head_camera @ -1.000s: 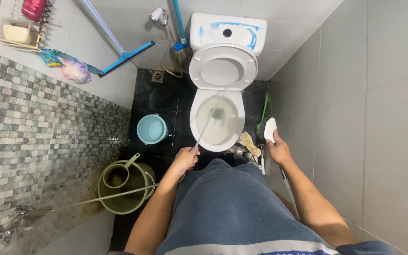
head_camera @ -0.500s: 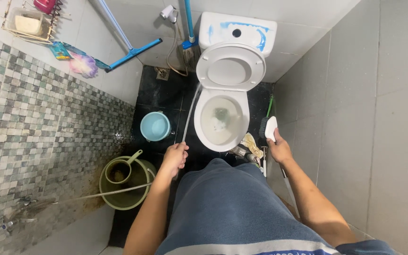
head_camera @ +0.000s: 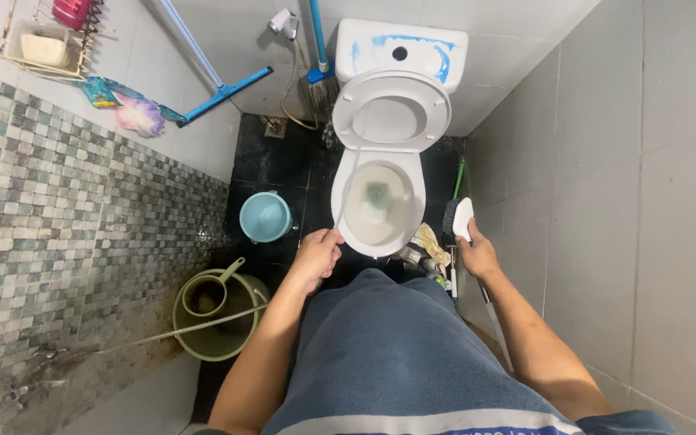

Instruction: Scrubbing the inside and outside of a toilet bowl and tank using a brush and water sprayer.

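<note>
At the toilet rim (head_camera: 346, 234), left hand (head_camera: 314, 258) now closer.

bright, even light; sharp, edges bowed outward.

A small household bathroom, seen from above. A white toilet (head_camera: 380, 189) with its seat lid raised stands against the back wall, its cistern (head_camera: 400, 50) streaked with blue. The floor (head_camera: 271, 165) is dark tile; the left wall (head_camera: 58, 217) carries small mosaic tiles below plain white ones, and the right wall (head_camera: 630, 177) is large grey tile. A wire rack (head_camera: 42, 48) high on the left holds a bar of soap. On the floor stand a light-blue bucket (head_camera: 265, 216) and an olive bucket (head_camera: 219, 322) with a scoop inside (wash-water vessels typical of a home). A spray nozzle (head_camera: 283, 22) hangs beside the cistern.
</note>
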